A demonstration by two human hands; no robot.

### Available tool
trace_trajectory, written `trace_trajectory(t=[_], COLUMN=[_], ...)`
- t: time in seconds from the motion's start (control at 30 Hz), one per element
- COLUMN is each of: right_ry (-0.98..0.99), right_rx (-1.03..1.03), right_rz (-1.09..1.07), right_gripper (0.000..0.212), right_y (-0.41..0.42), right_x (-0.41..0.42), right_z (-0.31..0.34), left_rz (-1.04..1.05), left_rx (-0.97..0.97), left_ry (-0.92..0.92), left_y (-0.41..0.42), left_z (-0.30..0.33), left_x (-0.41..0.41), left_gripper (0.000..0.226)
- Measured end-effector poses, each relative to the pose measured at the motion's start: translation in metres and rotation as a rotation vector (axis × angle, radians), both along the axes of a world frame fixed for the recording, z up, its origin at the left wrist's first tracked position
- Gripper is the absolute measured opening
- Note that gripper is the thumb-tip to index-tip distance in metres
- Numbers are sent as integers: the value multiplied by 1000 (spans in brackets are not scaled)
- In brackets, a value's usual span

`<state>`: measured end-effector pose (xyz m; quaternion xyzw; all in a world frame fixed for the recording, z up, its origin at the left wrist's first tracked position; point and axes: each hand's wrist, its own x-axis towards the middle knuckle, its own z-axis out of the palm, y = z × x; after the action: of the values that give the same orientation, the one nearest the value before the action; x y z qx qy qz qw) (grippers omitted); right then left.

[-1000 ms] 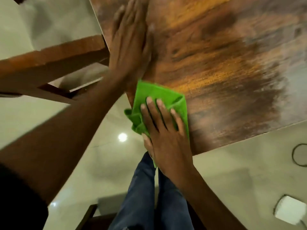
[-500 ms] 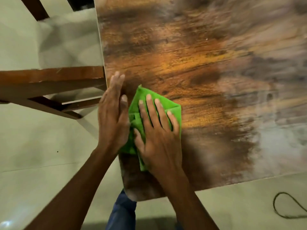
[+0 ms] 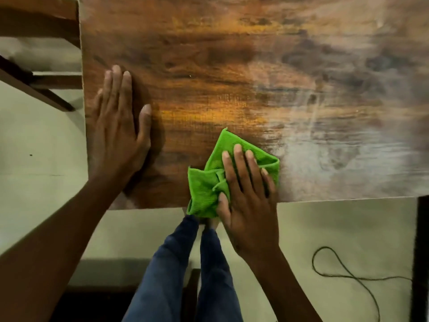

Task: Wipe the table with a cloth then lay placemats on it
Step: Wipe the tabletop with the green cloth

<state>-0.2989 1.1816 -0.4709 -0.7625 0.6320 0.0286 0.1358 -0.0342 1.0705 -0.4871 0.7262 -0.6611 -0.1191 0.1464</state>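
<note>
A brown wood-grain table (image 3: 209,73) fills the upper part of the head view. A crumpled green cloth (image 3: 206,184) lies at the table's near edge, partly hanging over it. My right hand (image 3: 248,198) presses flat on the cloth with straight fingers, the thumb against its lower folds. My left hand (image 3: 118,126) rests flat on the bare table near the left edge, fingers straight and apart from the cloth. No placemats are in view.
A wooden chair frame (image 3: 39,84) stands off the table's left edge. A dark cord (image 3: 343,273) loops on the pale floor at the lower right. A dark upright edge (image 3: 421,252) runs along the right. My legs in blue jeans (image 3: 176,275) stand below the table edge.
My right hand has slid the cloth to the right along the near edge. My left hand has drawn away from the cloth and now lies flat near the left edge.
</note>
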Motion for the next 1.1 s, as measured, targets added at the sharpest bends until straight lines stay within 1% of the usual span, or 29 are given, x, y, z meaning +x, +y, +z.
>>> trace_trajectory(t=[0.13, 0.27, 0.33, 0.43, 0.6, 0.7, 0.8, 0.97, 1.03, 1.1], right_ry=[22, -30, -22, 3, 11, 29, 15, 51, 38, 17], right_rx=[-81, -171, -190, -180, -74, -51, -115, -222, -226, -233], right_rz=[-59, -32, -23, -11, -11, -47, -50, -103, -64, -27], right_gripper=[70, 68, 67, 66, 67, 67, 66, 66, 64, 62], right_y=[-46, -138, -168, -148, -47, -30, -74, -208, -228, -210], right_x=[26, 36, 43, 54, 58, 48, 35, -13, -29, -35], right_z=[-7, -14, -14, -9, 2, 4, -4, -12, -13, -13], left_rz=[-6, -3, -2, -2, -8, -13, -13, -23, -19, -8], left_rx=[-16, -5, -6, 0, 6, 4, 4, -1, -10, -17], left_ry=[-91, -128, -122, -99, -74, -43, -62, -6, -10, -7], left_y=[0, 1, 1, 2, 1, 0, 0, 2, 2, 1], left_z=[0, 1, 1, 5, 4, 3, 1, -2, -1, 0], left_x=[-4, -5, -5, -5, -5, -3, -3, -2, -2, -4], left_gripper=[64, 64, 64, 64, 63, 62, 62, 62, 62, 62])
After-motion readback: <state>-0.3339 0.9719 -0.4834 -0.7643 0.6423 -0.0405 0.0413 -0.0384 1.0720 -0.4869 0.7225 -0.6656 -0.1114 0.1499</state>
